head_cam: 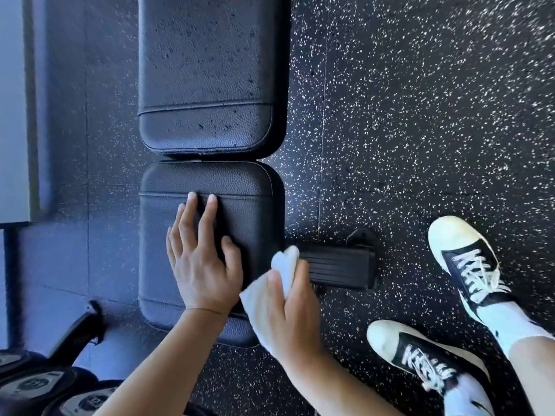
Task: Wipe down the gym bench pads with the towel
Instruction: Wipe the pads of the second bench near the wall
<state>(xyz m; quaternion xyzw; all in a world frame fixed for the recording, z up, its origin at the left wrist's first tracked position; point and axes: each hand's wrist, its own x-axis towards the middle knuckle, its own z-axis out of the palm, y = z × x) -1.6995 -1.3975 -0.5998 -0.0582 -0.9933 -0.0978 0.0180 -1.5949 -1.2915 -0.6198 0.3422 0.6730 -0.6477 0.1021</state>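
A black gym bench runs up the middle of the head view in two pads. The far back pad [207, 70] is speckled with dark droplets. The near seat pad [249, 211] is smoother. My left hand [204, 265] lies flat on the seat pad, fingers spread, holding nothing. My right hand [292, 313] grips a crumpled white towel [285, 265] at the seat pad's right edge, just off its surface.
The bench's black foot bar [339, 270] sticks out to the right on the speckled rubber floor [420, 115]. My two black-and-white sneakers [462, 259] stand at the right. Dumbbells [39, 382] lie at the lower left. A pale wall or panel [12, 115] lines the left edge.
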